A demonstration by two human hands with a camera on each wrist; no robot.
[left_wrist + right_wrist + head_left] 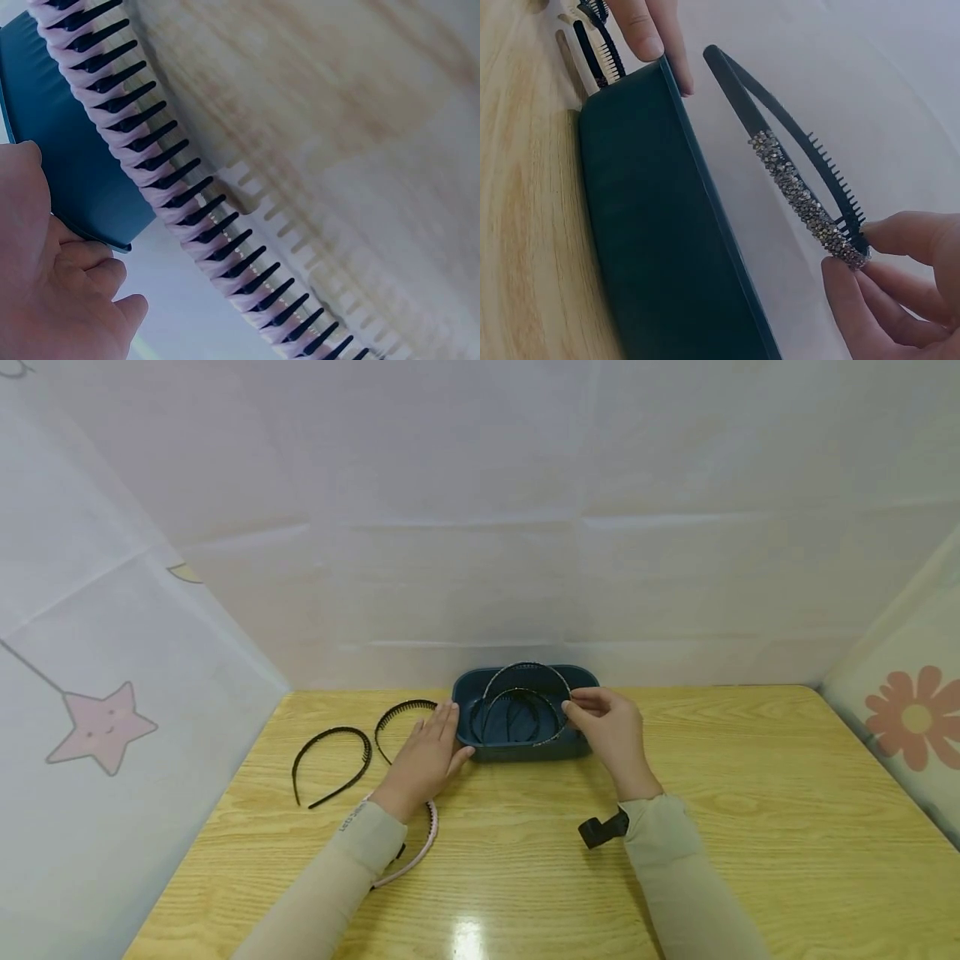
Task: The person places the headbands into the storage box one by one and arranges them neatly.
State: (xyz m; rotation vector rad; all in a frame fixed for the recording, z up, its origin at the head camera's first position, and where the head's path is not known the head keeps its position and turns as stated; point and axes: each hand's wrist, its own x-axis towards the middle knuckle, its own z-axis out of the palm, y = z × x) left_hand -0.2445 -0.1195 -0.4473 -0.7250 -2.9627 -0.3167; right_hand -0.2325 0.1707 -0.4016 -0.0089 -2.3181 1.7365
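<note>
A person's right hand (613, 731) pinches a dark, toothed headband (784, 176) crusted with silvery stones (810, 213) above a deep-teal rectangular bin (652, 210); the left hand (426, 750), fingers extended, touches the bin's left end. Keeping the headband clear of the rim (711, 196) should spare its stones.

Printed pink star (102, 728), red flower (917, 718)

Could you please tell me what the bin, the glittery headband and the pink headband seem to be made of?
Bin: probably satin-finish plastic, judging by its smooth sides.

Glittery headband: likely matte plastic, given its dark, toothed band; its sparkling stones could be glass or plastic.

Pink headband: apparently wrapped in soft fabric, from its puffy folds; teeth probably plastic.
</note>
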